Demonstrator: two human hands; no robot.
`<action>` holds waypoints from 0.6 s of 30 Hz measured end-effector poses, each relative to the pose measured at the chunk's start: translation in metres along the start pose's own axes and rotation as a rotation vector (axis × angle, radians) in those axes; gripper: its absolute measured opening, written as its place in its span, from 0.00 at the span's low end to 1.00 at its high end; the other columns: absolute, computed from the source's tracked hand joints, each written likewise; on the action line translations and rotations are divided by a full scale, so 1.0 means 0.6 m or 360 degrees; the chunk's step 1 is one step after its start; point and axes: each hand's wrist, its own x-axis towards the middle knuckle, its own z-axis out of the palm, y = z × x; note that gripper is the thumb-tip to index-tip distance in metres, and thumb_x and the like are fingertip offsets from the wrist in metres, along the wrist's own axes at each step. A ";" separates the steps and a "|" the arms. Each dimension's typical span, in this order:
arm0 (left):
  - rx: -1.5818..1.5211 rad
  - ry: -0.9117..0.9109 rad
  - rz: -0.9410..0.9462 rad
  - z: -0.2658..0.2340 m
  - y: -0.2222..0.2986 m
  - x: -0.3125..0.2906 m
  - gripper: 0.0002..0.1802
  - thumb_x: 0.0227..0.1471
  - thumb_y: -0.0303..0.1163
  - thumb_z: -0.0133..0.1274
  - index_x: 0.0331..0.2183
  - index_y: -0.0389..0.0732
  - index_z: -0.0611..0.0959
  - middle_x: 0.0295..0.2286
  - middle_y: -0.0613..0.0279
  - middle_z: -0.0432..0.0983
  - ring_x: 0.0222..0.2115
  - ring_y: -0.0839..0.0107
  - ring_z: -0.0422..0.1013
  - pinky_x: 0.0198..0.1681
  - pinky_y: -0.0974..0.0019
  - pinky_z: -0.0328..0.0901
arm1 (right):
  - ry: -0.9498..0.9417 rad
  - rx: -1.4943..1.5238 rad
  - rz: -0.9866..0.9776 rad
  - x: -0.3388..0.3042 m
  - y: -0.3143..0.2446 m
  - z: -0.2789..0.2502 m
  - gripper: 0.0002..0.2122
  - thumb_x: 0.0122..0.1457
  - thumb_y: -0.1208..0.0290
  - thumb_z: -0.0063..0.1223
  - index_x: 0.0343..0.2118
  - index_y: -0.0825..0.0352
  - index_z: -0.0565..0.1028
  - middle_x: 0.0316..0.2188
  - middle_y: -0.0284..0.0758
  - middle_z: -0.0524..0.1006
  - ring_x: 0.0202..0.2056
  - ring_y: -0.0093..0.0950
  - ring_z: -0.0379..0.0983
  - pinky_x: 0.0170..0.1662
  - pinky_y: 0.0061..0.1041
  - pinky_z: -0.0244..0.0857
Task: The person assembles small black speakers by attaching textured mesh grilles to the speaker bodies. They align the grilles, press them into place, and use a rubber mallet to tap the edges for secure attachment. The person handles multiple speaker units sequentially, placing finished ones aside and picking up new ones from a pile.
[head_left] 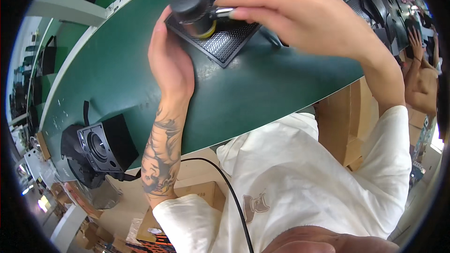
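My right hand [286,14] is closed around the handle of a mallet [190,9], which has a thick black cylindrical head, a yellow ring near its lower face and a shiny metal handle part. The mallet head is slightly blurred and stands over a black speaker panel [225,47] with a mesh grille, lying at an angle on the green bench. Along the panel's left edge, my left hand [171,61] grips it, the fingertips partly hidden behind the mallet head. Whether the mallet touches the mesh I cannot tell.
A black speaker box [117,140] with a round driver stands at the bench's left end. Beyond the green bench [122,75] runs a white frame post [70,9]. Black panels [370,4] lie at the far right, near another person's arm [415,49]. Cardboard boxes [342,122] sit below.
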 end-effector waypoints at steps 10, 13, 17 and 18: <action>0.2210 -0.1142 0.1550 0.002 0.022 -0.040 0.51 0.45 0.55 0.68 0.66 0.46 0.69 0.69 0.44 0.49 0.70 0.36 0.37 0.70 0.37 0.36 | 0.0624 -0.0094 0.0833 -0.272 0.028 0.036 0.13 0.60 0.77 0.59 0.48 0.66 0.81 0.34 0.37 0.79 0.33 0.36 0.74 0.39 0.30 0.67; 0.2281 -0.0946 0.1504 -0.007 0.022 -0.024 0.51 0.44 0.53 0.69 0.65 0.45 0.69 0.69 0.43 0.50 0.70 0.36 0.37 0.70 0.36 0.37 | 0.0464 -0.0483 0.0591 -0.302 0.046 0.073 0.12 0.56 0.79 0.63 0.43 0.67 0.82 0.35 0.35 0.79 0.35 0.33 0.74 0.39 0.30 0.65; 0.2187 -0.0931 0.1413 -0.019 0.011 -0.021 0.48 0.47 0.48 0.66 0.64 0.40 0.69 0.67 0.42 0.53 0.69 0.37 0.45 0.69 0.38 0.41 | 0.0630 -0.0364 0.0618 -0.299 0.048 0.107 0.13 0.54 0.78 0.63 0.43 0.66 0.82 0.34 0.34 0.79 0.37 0.35 0.75 0.40 0.33 0.66; 0.2240 -0.0965 0.1442 -0.014 0.016 -0.021 0.46 0.48 0.46 0.65 0.63 0.37 0.69 0.66 0.42 0.57 0.68 0.39 0.49 0.69 0.40 0.44 | 0.0689 -0.0320 0.0627 -0.295 0.045 0.109 0.12 0.55 0.77 0.63 0.43 0.65 0.82 0.34 0.33 0.80 0.36 0.35 0.75 0.39 0.33 0.67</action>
